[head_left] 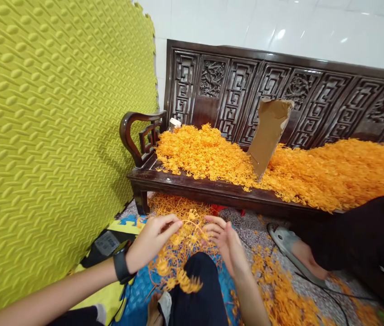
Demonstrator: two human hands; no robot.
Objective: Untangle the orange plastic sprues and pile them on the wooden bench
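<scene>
My left hand [157, 233], with a black watch on its wrist, pinches a bunch of orange plastic flower-like sprigs [192, 226] between thumb and fingers. Thin curling stems run across from it toward my right hand [226, 242], whose fingers are apart and slightly curled beside the sprigs. More of the bunch [164, 267] dangles below my left hand, blurred, over my dark-clad knee [200, 267]. Behind the hands, a heap of orange stems [171, 203] lies on the floor below the bench.
A carved dark wooden bench [192, 183] bears large orange piles [201, 149], split by an upright cardboard piece [268, 131]. Yellow foam matting [59, 113] stands at left. At right are another person's leg and grey clog [287, 246], a cable [334, 294] and loose orange pieces [280, 290].
</scene>
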